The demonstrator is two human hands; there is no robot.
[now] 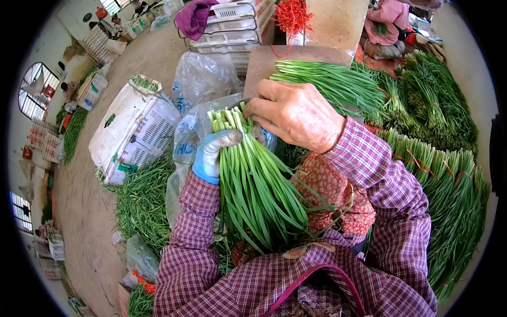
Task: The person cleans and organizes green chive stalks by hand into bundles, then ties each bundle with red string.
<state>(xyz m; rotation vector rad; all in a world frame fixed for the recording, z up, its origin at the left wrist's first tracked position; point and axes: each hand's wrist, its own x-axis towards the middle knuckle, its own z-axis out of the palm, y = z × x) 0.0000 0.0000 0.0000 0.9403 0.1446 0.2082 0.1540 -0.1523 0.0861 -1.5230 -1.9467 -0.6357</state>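
"What's the gloved left hand [210,156] doing?"
"Gripping a bunch of greens [259,190] in mid-frame, its pale ends [227,121] pointing up."
"And the right hand [298,113]?"
"Curled at those ends; I can't tell whether it pinches any."
"Other greens?"
"A pile [327,87] on a board [261,66], upper centre; tied bundles [454,211], right edge."

Purple plaid top [237,277], one glove [208,157]
Left sleeve [186,235] at 7 o'clock, right sleeve [388,177] at 4 — both purple, crossed with pale lines. The left grip [212,150] wears white with a blue cuff [204,173] and grey-smudged thumb [229,138]; the right grip [301,113] is bare — and at 5 o'clock curves a magenta band [316,267].
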